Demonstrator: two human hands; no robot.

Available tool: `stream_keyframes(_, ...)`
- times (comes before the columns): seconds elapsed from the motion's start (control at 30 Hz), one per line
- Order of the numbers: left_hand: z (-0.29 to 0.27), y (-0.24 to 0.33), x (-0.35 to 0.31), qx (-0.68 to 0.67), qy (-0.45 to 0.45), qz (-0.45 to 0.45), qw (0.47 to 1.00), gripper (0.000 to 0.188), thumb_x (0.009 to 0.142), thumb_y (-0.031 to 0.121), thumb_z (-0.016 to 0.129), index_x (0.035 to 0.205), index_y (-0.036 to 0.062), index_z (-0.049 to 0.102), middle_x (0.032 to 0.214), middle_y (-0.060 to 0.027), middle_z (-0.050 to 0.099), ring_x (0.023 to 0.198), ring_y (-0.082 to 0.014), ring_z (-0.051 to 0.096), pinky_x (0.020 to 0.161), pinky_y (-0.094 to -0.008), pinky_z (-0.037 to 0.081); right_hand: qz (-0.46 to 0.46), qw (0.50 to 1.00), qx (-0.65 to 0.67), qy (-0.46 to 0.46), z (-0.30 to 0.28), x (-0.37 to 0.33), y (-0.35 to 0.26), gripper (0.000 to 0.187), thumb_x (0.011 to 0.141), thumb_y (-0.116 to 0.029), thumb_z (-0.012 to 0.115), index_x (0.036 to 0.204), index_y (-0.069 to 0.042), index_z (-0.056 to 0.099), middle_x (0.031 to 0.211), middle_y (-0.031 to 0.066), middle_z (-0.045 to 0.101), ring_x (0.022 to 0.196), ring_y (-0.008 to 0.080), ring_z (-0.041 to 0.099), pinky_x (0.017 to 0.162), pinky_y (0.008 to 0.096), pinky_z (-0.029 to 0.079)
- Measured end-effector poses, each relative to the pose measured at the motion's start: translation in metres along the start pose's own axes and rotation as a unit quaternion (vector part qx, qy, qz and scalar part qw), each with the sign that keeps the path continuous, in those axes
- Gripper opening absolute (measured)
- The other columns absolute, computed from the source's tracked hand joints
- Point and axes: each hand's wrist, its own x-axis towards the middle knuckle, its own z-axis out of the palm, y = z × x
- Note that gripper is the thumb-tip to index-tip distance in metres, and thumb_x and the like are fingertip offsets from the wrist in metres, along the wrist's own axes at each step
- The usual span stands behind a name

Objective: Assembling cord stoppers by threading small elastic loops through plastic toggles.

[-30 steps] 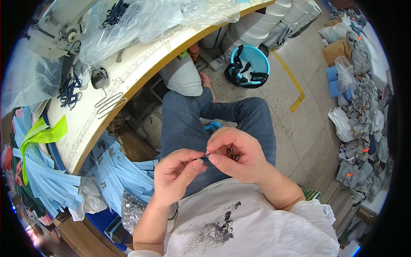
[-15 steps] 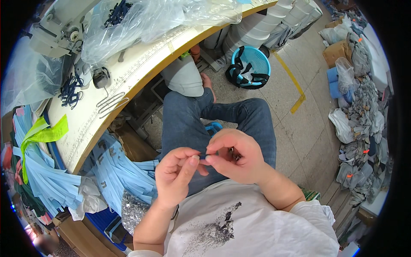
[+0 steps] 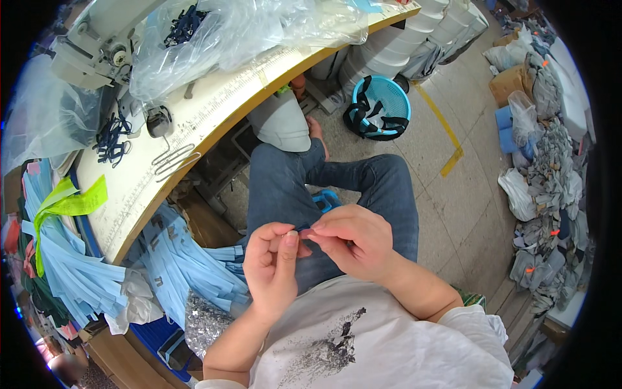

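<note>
Both grips are pinched shut on one small dark piece (image 3: 304,228), held over the lap between the left hand (image 3: 272,266) and right hand (image 3: 353,243); this looks like fine fingertip work, and the next move would call for steady, close handling. The fingers hide most of the piece, so its kind cannot be told, and the table (image 3: 214,123) lies well apart.

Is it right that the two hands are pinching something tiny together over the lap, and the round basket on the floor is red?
Not quite. The basket on the floor is blue, not red, as the head view shows. The rest holds: the left hand and right hand pinch something tiny together over the lap.
</note>
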Motion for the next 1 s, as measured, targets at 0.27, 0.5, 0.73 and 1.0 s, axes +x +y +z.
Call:
stream_keyframes(0.27, -0.003, -0.003, -0.001, 0.048, -0.032, 0.031, 0.998, 0.019, 0.097, 0.011, 0.052, 0.111, -0.0017, 0.049, 0.086, -0.0073, 0.062, 0.074, -0.0121, 0.058, 0.070, -0.0238, 0.047, 0.292, 0.932, 0.189, -0.105, -0.010, 0.009, -0.007, 0.020, 0.081, -0.003, 0.071, 0.100, -0.001, 0.064, 0.087, 0.0028, 0.058, 0.063, 0.0030, 0.049, 0.053, 0.0174, 0.037)
stream_keyframes(0.5, -0.012, -0.001, 0.003, 0.099, -0.087, 0.054, 0.990, 0.024, 0.097, 0.013, 0.052, 0.116, -0.0017, 0.047, 0.091, -0.0110, 0.065, 0.076, -0.0126, 0.058, 0.072, -0.0246, 0.047, 0.337, 0.870, 0.356, -0.056, -0.006, 0.001, 0.000, 0.010, 0.089, -0.009, 0.065, 0.094, -0.002, 0.063, 0.086, 0.0004, 0.060, 0.066, 0.0039, 0.055, 0.055, 0.0171, 0.042)
stream_keyframes(0.73, -0.010, 0.000, 0.006, -0.032, -0.087, -0.005, 0.996, 0.021, 0.099, 0.018, 0.048, 0.113, 0.0027, 0.046, 0.085, -0.0142, 0.066, 0.071, -0.0128, 0.055, 0.068, -0.0250, 0.046, 0.420, 0.832, 0.355, -0.068, -0.013, 0.012, -0.009, 0.013, 0.093, -0.017, 0.061, 0.094, -0.004, 0.058, 0.077, -0.0042, 0.056, 0.063, 0.0010, 0.050, 0.051, 0.0163, 0.038)
stream_keyframes(1.0, -0.007, 0.001, 0.011, -0.251, -0.115, -0.015, 0.961, 0.017, 0.099, 0.017, 0.047, 0.112, 0.0049, 0.047, 0.077, -0.0107, 0.059, 0.066, -0.0140, 0.051, 0.061, -0.0254, 0.041, 0.489, 0.771, 0.405, -0.050, -0.010, 0.012, -0.011, 0.017, 0.096, -0.021, 0.057, 0.094, -0.005, 0.056, 0.073, -0.0048, 0.051, 0.056, 0.0016, 0.043, 0.048, 0.0173, 0.034)
